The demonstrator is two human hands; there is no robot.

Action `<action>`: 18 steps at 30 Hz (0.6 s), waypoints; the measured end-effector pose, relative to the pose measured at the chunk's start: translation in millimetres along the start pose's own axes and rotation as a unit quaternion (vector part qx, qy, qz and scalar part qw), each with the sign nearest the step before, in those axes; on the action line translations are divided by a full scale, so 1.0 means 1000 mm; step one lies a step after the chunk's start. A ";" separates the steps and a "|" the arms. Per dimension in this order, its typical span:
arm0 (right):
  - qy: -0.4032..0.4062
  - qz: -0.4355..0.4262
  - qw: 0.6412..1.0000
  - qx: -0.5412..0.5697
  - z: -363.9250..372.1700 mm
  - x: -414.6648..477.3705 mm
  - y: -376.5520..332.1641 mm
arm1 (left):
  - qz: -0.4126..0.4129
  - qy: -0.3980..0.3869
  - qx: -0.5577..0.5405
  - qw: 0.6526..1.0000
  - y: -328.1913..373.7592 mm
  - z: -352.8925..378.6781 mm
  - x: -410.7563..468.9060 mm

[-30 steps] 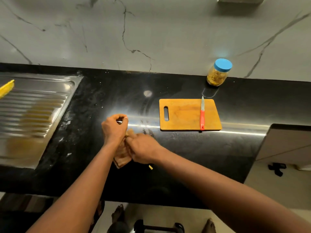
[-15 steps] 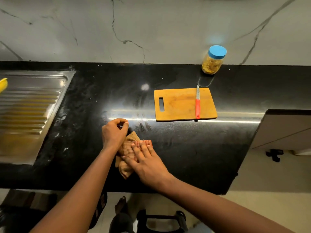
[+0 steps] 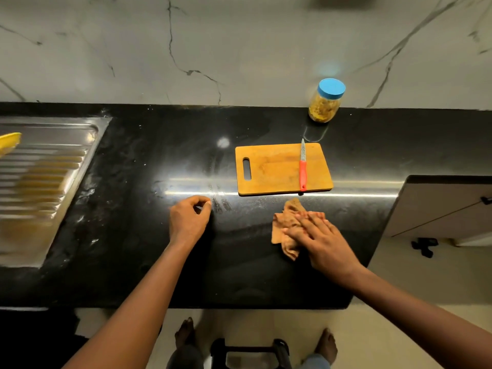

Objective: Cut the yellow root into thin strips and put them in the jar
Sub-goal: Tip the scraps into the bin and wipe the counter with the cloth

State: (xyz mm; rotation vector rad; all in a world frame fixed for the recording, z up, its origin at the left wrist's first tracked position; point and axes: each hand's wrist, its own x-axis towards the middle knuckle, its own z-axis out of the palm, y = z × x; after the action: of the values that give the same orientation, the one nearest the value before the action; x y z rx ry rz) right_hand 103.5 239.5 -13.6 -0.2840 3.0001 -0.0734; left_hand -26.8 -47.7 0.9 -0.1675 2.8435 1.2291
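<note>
Jar (image 3: 328, 97) — clear, blue-lidded, upright — full of yellow strips (image 3: 322, 111).

Head-worn view, down over countertop (image 3: 133, 262)

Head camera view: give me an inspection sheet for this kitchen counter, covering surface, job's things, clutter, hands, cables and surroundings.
Surface: black counter, glossy, with pale smears near its middle.
Job's things: jar at the back, blue lid on, yellow strips inside; cutting board bare except for the knife lying on it; no uncut root seen.
Clutter: brown cloth bunched in front of the board; yellow object at the left edge, blurred.
Hands: right hand flat on the cloth, fingers straight; left hand curled over the counter, contents unclear.
Cables: nothing seen.
Surroundings: steel drainboard left, marble wall behind, cabinet right.
</note>
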 end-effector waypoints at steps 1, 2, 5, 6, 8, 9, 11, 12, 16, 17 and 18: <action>0.001 0.009 1.000 -0.005 0.000 -0.002 0.007 | -0.001 0.001 0.000 1.000 0.000 0.000 0.000; -0.001 0.017 1.000 -0.008 -0.001 -0.004 0.012 | 0.000 0.001 0.001 1.000 0.001 0.000 0.000; 0.008 0.032 0.999 0.001 -0.003 -0.003 0.016 | 0.018 0.002 0.016 1.000 -0.001 0.000 -0.001; 0.023 0.035 0.999 0.017 -0.005 -0.001 0.013 | 0.031 0.005 0.023 0.999 -0.002 0.000 -0.001; 0.068 0.037 0.995 0.070 -0.012 0.007 0.000 | 0.060 0.014 0.040 0.997 -0.007 0.001 -0.002; 0.094 0.031 0.991 0.095 -0.017 0.013 -0.010 | 0.070 0.021 0.044 0.996 -0.009 0.001 -0.002; 0.145 0.001 0.981 0.128 -0.024 0.030 -0.040 | 0.082 0.042 0.044 0.995 -0.011 0.002 -0.003; 0.161 -0.017 0.976 0.142 -0.026 0.040 -0.060 | 0.088 0.055 0.041 0.994 -0.011 0.002 -0.003; 0.092 -0.056 0.987 0.122 -0.012 0.077 -0.143 | 0.104 0.095 0.026 0.990 -0.009 0.005 -0.004; 0.053 -0.051 0.992 0.104 -0.005 0.082 -0.158 | 0.104 0.093 0.024 0.990 -0.010 0.006 -0.005; 0.024 -0.038 0.995 0.092 0.001 0.085 -0.167 | 0.104 0.088 0.023 0.990 -0.010 0.007 -0.005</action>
State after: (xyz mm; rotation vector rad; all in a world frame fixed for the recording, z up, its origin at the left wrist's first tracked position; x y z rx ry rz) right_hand 51.7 59.5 -14.5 -0.3821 3.0016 -0.3671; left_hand -21.0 -49.2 -10.8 0.0244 3.1074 1.2376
